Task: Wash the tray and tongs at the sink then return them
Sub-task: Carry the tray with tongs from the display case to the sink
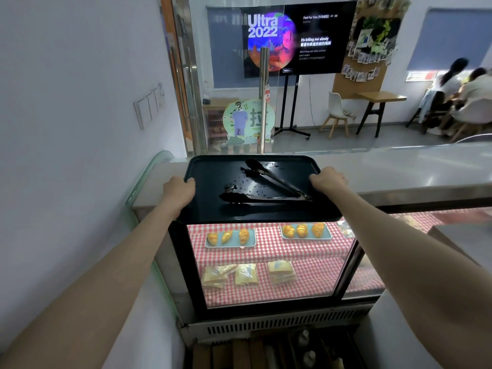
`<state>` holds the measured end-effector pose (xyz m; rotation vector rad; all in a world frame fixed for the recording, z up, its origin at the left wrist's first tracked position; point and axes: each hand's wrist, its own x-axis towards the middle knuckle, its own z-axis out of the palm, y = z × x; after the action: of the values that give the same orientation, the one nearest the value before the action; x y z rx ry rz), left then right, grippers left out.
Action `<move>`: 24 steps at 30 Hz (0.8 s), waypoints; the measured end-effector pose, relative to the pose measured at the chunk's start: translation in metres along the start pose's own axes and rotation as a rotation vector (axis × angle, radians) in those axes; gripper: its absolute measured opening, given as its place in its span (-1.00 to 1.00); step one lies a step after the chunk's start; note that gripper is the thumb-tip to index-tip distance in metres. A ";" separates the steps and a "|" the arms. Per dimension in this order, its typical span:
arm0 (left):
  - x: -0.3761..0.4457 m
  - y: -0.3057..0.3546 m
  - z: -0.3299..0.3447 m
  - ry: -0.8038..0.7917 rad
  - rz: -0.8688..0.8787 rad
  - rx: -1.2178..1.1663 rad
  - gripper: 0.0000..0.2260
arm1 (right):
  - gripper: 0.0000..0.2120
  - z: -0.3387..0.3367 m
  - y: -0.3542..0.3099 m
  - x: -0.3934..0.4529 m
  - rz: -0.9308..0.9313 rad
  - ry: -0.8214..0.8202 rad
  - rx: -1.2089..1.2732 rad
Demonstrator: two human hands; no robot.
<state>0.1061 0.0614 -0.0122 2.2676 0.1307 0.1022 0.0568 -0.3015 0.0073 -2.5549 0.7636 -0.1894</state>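
Two hands grip the black rectangular plastic tray by its short ends: left hand curls over the left rim, right hand over the right rim, so its long axis runs between them. Tray sits on top of the glass pastry display case, touching it. Black-tipped metal tongs lie loose on the tray, hinge toward the right hand, tips apart toward the left. Dark crumbs speckle the tray; probably unwashed, lift likely next.

Glass display case of croissants and wrapped sandwiches on red checked cloth; beyond, a lit screen.
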 end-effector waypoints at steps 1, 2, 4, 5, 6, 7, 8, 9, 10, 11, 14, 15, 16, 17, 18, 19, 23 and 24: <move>-0.005 -0.003 -0.002 -0.007 -0.003 -0.009 -0.57 | -0.66 0.000 0.002 -0.006 0.000 0.005 0.008; -0.009 -0.006 -0.005 -0.008 0.000 -0.015 -0.58 | -0.64 -0.001 0.003 -0.012 0.006 0.010 0.019; -0.020 -0.010 -0.010 -0.007 -0.001 -0.022 -0.58 | -0.61 -0.002 0.005 -0.025 0.009 0.018 0.027; -0.025 -0.012 -0.012 -0.007 -0.006 -0.029 -0.57 | -0.61 -0.003 0.007 -0.031 0.003 0.022 0.033; -0.028 -0.015 -0.014 -0.009 -0.009 -0.034 -0.55 | -0.62 -0.003 0.008 -0.037 -0.001 0.021 0.046; -0.033 -0.018 -0.016 -0.019 -0.013 -0.039 -0.53 | -0.62 -0.003 0.010 -0.043 -0.008 0.021 0.064; -0.037 -0.021 -0.018 -0.024 -0.017 -0.045 -0.51 | -0.62 -0.004 0.011 -0.049 -0.017 0.022 0.081; -0.042 -0.025 -0.021 -0.027 -0.030 -0.053 -0.47 | -0.61 -0.005 0.014 -0.055 -0.029 0.024 0.092; -0.047 -0.028 -0.022 -0.025 -0.035 -0.060 -0.43 | -0.61 -0.006 0.016 -0.061 -0.039 0.027 0.099; -0.054 -0.030 -0.024 -0.022 -0.041 -0.067 -0.40 | -0.62 -0.008 0.017 -0.066 -0.053 0.033 0.100; -0.076 -0.036 -0.025 0.017 -0.037 -0.061 -0.45 | -0.64 -0.012 0.023 -0.086 -0.058 0.028 0.080; -0.085 -0.036 -0.026 0.026 -0.036 -0.057 -0.48 | -0.64 -0.012 0.025 -0.092 -0.056 0.023 0.072; -0.093 -0.039 -0.026 0.040 -0.031 -0.063 -0.50 | -0.63 -0.013 0.027 -0.099 -0.057 0.018 0.071; -0.101 -0.042 -0.026 0.051 -0.035 -0.074 -0.50 | -0.63 -0.014 0.031 -0.106 -0.068 0.015 0.070; -0.109 -0.045 -0.026 0.066 -0.029 -0.074 -0.48 | -0.62 -0.014 0.035 -0.112 -0.079 0.010 0.070; -0.123 -0.046 -0.026 0.077 -0.042 -0.075 -0.47 | -0.61 -0.014 0.042 -0.118 -0.091 0.000 0.076; -0.168 -0.053 -0.020 0.131 -0.062 -0.118 -0.48 | -0.59 -0.011 0.069 -0.140 -0.123 -0.020 0.122; -0.179 -0.056 -0.018 0.142 -0.062 -0.117 -0.48 | -0.61 -0.011 0.076 -0.145 -0.133 -0.026 0.134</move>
<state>-0.0769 0.0874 -0.0486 2.1369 0.2626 0.2322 -0.1044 -0.2823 -0.0186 -2.4763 0.5518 -0.2412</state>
